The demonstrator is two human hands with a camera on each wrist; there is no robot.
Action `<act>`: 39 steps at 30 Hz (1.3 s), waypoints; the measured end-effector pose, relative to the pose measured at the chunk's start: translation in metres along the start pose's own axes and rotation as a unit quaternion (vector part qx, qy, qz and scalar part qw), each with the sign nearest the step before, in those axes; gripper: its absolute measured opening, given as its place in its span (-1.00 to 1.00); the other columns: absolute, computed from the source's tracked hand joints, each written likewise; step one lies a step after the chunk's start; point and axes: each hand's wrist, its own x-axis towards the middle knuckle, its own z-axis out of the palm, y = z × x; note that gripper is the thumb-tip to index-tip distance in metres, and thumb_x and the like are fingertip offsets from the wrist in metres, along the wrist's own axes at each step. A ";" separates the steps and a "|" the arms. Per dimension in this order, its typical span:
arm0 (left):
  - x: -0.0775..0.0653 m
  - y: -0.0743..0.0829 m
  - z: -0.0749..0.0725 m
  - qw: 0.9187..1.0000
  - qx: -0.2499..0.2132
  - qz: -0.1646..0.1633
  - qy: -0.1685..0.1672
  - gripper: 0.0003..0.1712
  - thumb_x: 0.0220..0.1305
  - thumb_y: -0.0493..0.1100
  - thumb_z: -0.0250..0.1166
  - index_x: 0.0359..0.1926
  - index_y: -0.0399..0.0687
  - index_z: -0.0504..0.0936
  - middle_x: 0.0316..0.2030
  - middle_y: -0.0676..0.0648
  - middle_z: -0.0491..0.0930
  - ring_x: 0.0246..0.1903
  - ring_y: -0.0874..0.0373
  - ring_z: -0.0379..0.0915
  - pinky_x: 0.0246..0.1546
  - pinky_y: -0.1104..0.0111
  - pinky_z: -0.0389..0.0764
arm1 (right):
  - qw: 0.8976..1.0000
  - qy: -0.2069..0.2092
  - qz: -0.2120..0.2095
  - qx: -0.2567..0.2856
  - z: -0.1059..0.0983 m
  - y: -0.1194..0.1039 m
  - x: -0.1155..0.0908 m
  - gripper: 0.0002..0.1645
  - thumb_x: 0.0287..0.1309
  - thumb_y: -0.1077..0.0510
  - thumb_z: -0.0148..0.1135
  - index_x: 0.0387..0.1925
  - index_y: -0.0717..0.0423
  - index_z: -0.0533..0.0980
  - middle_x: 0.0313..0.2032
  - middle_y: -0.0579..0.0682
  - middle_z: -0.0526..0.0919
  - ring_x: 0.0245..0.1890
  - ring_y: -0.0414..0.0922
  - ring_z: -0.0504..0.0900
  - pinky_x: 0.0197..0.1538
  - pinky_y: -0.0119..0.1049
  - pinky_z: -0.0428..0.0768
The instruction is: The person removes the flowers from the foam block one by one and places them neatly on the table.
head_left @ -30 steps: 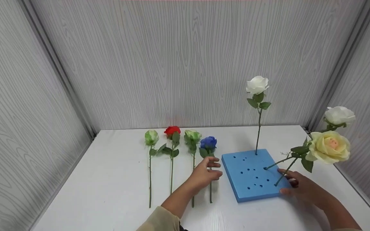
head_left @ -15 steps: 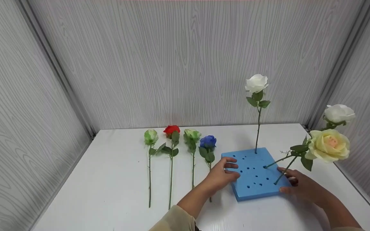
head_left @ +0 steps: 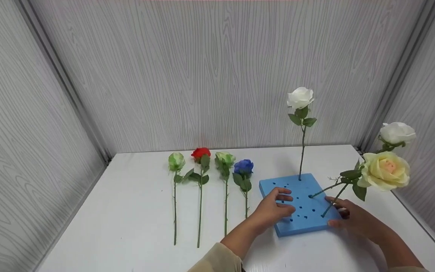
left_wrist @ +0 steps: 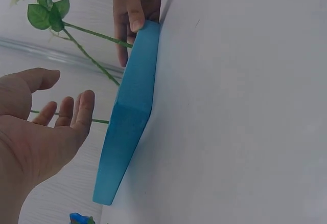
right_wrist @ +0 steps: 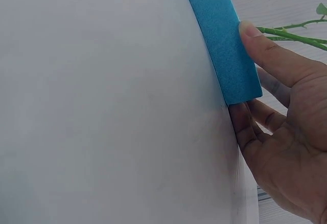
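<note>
On the right of the table [head_left: 127, 215], right hand [head_left: 359, 221] pinches the edge of the blue block [head_left: 306, 203]; left hand [head_left: 272, 210] hovers above, loosely spread, empty. Yellow rose [head_left: 386, 171] leans hard, so jerking the block might topple it.

Board [head_left: 304, 225]: I see plain light blue, dotted with dark holes [head_left: 313, 210]. Above far edge of board, white rose [head_left: 300, 98]. Right of board, pale yellow rose [head_left: 385, 170] with peach-pink centre; behind it, second white rose [head_left: 397, 133]. Left of board, going outward: deep blue rose [head_left: 244, 166], pale green rose [head_left: 225, 158], bright red rose [head_left: 201, 154], other pale green rose [head_left: 176, 161]. Under board, I find white table [head_left: 127, 211]; behind board, light grey wall [head_left: 202, 75], darker wood-grain lines.
</note>
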 end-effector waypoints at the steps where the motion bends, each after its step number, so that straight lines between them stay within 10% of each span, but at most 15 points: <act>1: 0.001 0.000 0.002 1.000 -0.001 -0.001 -0.001 -0.51 0.42 -0.18 0.46 0.27 0.26 0.55 0.21 0.06 0.64 0.18 0.16 0.66 0.24 0.15 0.76 | 1.000 0.001 0.004 0.002 0.000 0.000 0.000 0.15 0.35 -0.23 0.47 0.71 0.10 0.12 0.40 0.45 0.47 0.35 0.32 0.56 0.37 0.28 0.58; 39: 0.046 -0.009 0.047 0.998 0.059 -0.009 0.019 -0.47 0.42 -0.18 0.48 0.31 0.27 0.56 0.14 0.26 0.64 0.21 0.24 0.62 0.27 0.19 0.73 | 1.000 0.016 -0.018 0.001 0.003 0.000 -0.004 0.06 0.37 -0.21 0.46 0.69 0.03 0.20 0.36 0.34 0.55 0.32 0.23 0.61 0.36 0.20 0.59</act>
